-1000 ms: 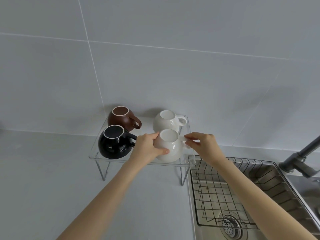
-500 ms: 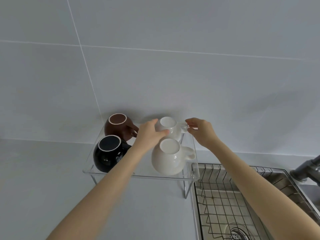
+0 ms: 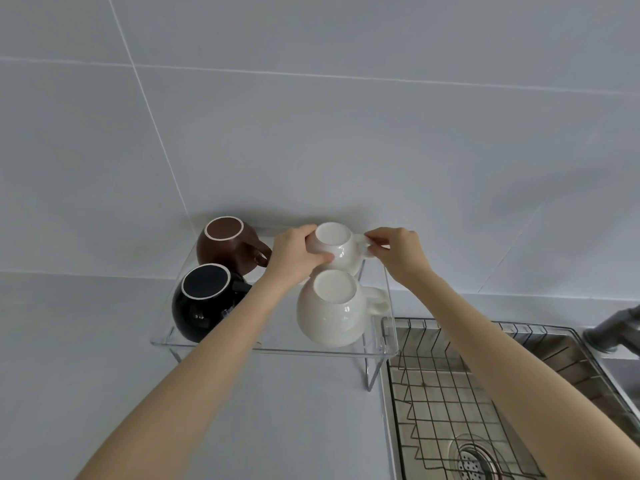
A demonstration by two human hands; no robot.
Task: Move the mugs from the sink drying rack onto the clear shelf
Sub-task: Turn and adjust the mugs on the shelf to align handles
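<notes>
Both hands hold the rear white mug on the clear shelf: left hand on its body, right hand at the handle. Nudging it could knock the front mug toward the edge.

I see a clear shelf standing on thin legs on the pale grey counter, against the tiled wall, just left of the sink. Four mugs sit on it upside down: a brown mug back left, a black mug front left, a white mug back right, a larger-looking white mug front right.
</notes>
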